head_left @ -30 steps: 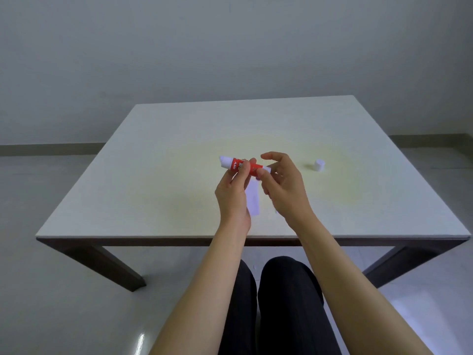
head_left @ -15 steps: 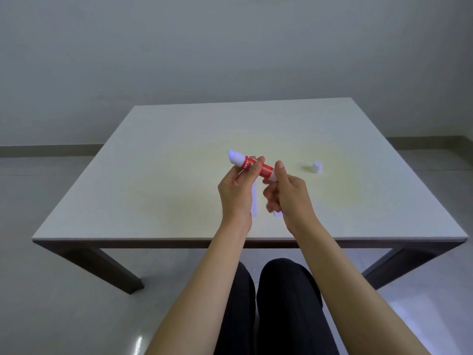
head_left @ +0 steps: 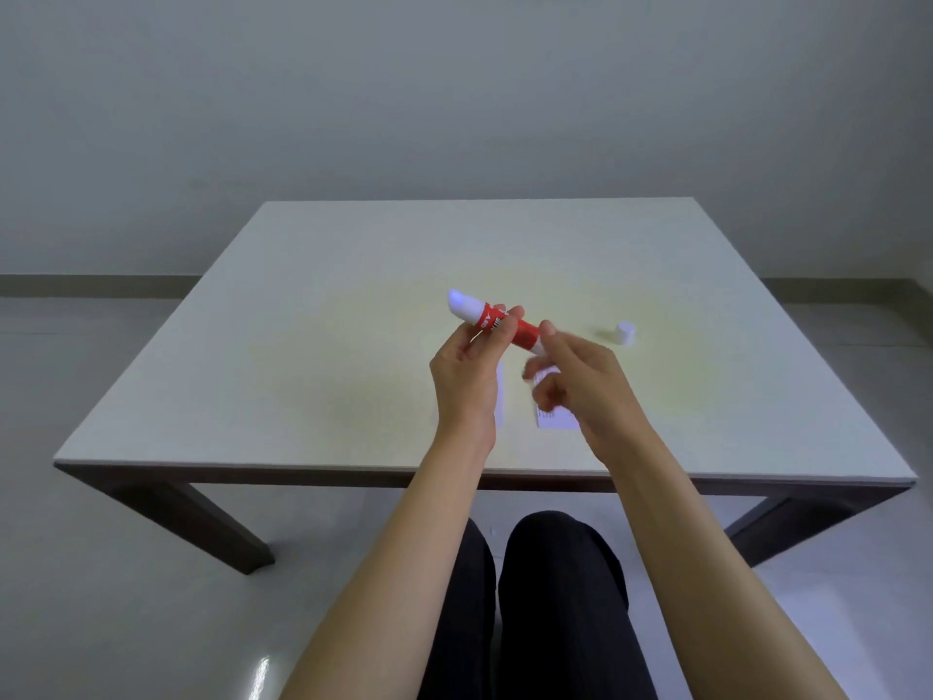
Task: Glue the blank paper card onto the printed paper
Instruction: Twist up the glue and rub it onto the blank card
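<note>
Lettering on glue stick (head_left: 497,321) label unreadable.

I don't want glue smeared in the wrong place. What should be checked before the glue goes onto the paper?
1. Cap off: ok, the white cap stands apart on the table.
2. Glue stick held: ok, in the left hand.
3. Glue twisted out: cannot tell.
4. Right hand steady: not ok, blurred at the stick's base.
5. Papers reachable: ok, the printed paper lies under the hands.
</note>
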Demonstrator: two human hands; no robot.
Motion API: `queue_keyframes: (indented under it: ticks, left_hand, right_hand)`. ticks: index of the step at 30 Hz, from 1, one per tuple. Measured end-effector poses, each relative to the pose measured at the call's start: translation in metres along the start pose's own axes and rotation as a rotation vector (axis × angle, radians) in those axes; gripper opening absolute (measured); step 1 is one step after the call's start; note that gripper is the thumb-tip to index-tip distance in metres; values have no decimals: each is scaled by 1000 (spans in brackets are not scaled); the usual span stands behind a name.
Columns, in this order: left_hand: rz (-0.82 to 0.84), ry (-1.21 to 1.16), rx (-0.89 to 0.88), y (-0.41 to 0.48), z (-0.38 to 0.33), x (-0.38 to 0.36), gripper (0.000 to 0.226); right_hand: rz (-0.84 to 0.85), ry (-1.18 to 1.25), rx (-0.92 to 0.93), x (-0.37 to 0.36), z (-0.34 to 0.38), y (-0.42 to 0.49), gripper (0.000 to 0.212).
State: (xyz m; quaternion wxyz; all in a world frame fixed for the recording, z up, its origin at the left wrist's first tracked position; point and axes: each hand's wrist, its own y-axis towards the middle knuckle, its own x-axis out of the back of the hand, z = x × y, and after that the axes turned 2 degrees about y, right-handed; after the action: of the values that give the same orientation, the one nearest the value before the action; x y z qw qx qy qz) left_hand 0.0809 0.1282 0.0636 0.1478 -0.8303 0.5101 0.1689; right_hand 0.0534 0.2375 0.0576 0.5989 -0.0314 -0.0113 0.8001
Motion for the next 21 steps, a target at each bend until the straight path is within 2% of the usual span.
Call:
queue_keyframes:
  ticks: [1,3,4,6,9,11,13,15,17,19,21]
  left_hand:
    - [-7,5,-1,1,0,1,16]
    - [0,29,-7,1,1,1,11]
    - [9,38,-8,0,0,0,3]
    - [38,57,-15,-1,3,-1,16]
    - [60,101,-14,0,7,-1,25]
    - [74,91,-3,1,9,0,22]
    - [80,67,5,3,11,2,15]
    - [53,29,15,7,13,2,9]
    - [42,12,16,9,14,2,8]
    - [60,12,23,9,14,1,6]
    - [79,35,25,9,15,1,9]
  right_hand:
    - [13,8,89,0,-1,-1,22]
    - [-3,48,143,-1,-5,0,16]
    - [-21,72,97,-3,-6,2,24]
    - [-60,130,-95,-6,-7,4,44]
    - [-49,390,-386,-7,-4,7,56]
    - [-8,486,-442,-5,-4,9,61]
    - [11,425,-392,-2,-6,7,59]
    - [-15,234,-165,0,-11,6,48]
    - [-43,141,57,0,-15,4,25]
    - [-56,149,67,0,-15,6,24]
    - [-47,204,-40,1,-14,8,36]
